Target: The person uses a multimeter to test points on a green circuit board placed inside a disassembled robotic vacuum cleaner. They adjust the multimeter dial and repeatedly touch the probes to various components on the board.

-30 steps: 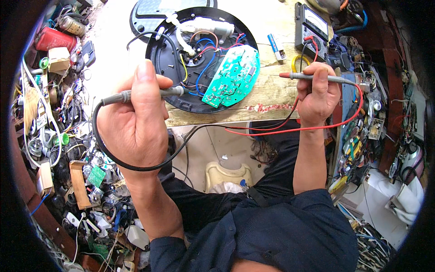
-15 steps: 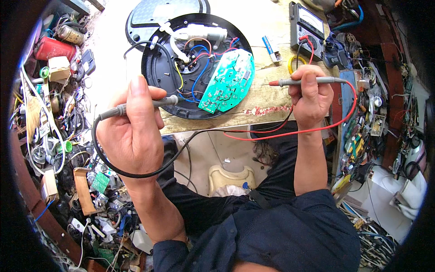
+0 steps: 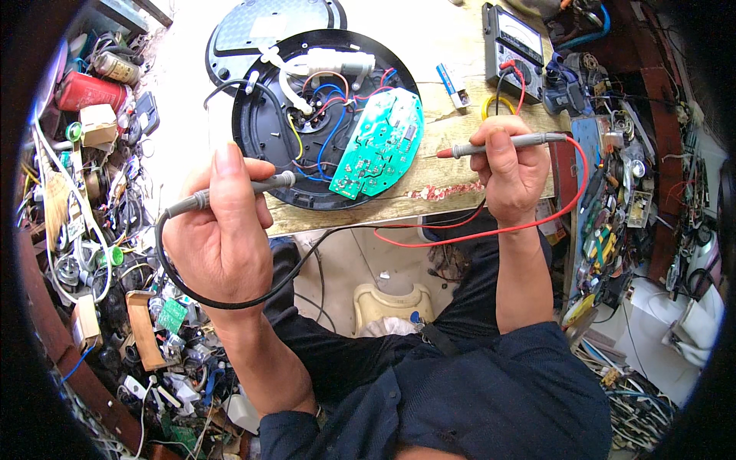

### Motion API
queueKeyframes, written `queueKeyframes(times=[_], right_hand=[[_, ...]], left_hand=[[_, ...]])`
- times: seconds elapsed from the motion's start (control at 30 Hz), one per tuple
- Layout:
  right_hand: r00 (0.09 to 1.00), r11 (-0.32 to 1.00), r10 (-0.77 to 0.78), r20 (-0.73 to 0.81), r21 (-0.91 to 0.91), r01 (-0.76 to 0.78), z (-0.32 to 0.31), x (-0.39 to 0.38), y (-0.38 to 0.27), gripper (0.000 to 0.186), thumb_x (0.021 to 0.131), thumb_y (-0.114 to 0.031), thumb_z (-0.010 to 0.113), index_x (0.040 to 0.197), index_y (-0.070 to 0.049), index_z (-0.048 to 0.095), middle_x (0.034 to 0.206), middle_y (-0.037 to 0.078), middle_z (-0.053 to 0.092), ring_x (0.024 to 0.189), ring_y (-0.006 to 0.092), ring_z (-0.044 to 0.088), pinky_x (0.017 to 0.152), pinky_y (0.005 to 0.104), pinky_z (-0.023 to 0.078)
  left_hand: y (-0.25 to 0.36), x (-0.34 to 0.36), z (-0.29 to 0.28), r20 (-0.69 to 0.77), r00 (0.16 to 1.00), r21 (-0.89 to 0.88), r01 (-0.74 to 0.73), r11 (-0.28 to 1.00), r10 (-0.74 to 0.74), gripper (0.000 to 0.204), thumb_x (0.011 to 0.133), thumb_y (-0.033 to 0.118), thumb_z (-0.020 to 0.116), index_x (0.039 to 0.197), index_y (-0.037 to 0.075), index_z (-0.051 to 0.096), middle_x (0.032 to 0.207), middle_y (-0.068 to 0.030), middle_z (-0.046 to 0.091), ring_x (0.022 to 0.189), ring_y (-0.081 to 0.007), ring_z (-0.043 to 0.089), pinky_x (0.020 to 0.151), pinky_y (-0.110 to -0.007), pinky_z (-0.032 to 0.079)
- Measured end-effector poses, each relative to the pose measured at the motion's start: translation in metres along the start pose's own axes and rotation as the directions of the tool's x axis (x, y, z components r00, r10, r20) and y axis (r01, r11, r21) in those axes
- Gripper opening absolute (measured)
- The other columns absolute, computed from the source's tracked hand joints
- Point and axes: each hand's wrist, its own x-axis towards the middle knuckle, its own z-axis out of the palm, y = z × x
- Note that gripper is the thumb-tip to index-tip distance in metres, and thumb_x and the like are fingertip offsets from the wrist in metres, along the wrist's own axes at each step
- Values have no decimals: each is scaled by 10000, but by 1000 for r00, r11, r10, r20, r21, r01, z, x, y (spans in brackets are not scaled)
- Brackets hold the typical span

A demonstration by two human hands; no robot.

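Note:
My left hand (image 3: 222,230) is closed on a grey test probe (image 3: 272,182) with a black lead, at the lower left of a round black housing (image 3: 261,130). My right hand (image 3: 510,172) grips a grey probe with a red tip (image 3: 452,151) and a red lead, to the housing's right. Inside the housing are a green circuit board (image 3: 376,142), coloured wires and a white cylindrical fitting (image 3: 337,63). An analogue multimeter (image 3: 512,54) with leads plugged in lies at the back right. Neither probe tip visibly touches the board.
The wooden table (image 3: 345,221) also carries a round grey plate (image 3: 268,15), a small blue-and-white box (image 3: 452,86) and a yellow ring (image 3: 491,103). Heaps of parts and cables crowd both sides. A cream stool (image 3: 391,299) stands below.
Both hands appear a little lower and slightly further left, still gripping the probes; the table and housing have also shifted down and left in view.

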Motion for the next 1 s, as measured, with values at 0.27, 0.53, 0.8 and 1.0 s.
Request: queueKeyframes(times=[0.27, 0.53, 0.8, 1.0], right_hand=[[1000, 1000, 1, -29, -24, -2, -4, 1, 4, 272, 1092, -306, 626, 993, -61, 686, 708, -13, 605, 571, 23, 497, 485, 185, 325], [996, 998, 48, -73, -43, -51, -4, 2, 0, 225, 1081, -185, 636, 984, 9, 695, 709, 19, 616, 621, 59, 534, 564, 230, 430], [994, 999, 47, -102, -19, -49, -8, 3, 6, 175, 1088, -166, 628, 1068, -2, 685, 746, 30, 633, 622, 34, 518, 539, 200, 399], [994, 999, -3, -108, -49, -2, -4, 6, 8, 183, 1094, -171, 622, 1128, -5, 691, 816, 46, 677, 615, 14, 507, 526, 192, 394]], left_hand=[[1, -1, 0, -1, 1000, 12, 15, 1000, -15, 458, 1113, 302, 565, 877, -42, 754, 557, 0, 538, 524, -62, 495, 513, -238, 345], [2, -2, 0, -3, 1000, 11, 27, 1000, -27, 450, 1115, 292, 561, 876, -36, 754, 561, -1, 542, 533, -64, 505, 520, -235, 355], [0, -2, 0, -3, 999, 4, 38, 999, -38, 423, 1114, 272, 567, 897, -41, 752, 568, 1, 549, 537, -61, 506, 527, -232, 362], [1, -2, 2, 6, 1000, -23, 14, 1000, -14, 398, 1110, 239, 572, 881, -41, 739, 562, 7, 539, 528, -54, 497, 518, -231, 354]])
